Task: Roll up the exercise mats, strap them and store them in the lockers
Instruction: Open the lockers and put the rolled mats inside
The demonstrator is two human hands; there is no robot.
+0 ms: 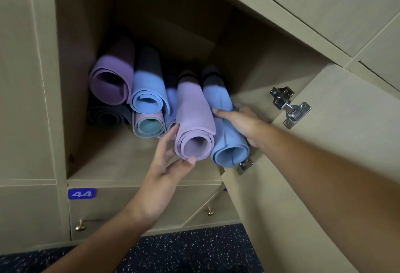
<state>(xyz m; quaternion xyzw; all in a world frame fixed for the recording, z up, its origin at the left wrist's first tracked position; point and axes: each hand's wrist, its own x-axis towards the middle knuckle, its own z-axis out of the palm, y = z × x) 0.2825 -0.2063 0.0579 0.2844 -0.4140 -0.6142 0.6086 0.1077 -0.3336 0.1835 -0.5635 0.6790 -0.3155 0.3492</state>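
Cupping lilac mat [193, 121] w/ left hand [171, 160], right hand [242, 121] grips blue mat [229, 145], above label "44" [81, 193].

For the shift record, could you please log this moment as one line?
stage: storing | left hand: holds lilac mat | right hand: grips blue mat | locker: open
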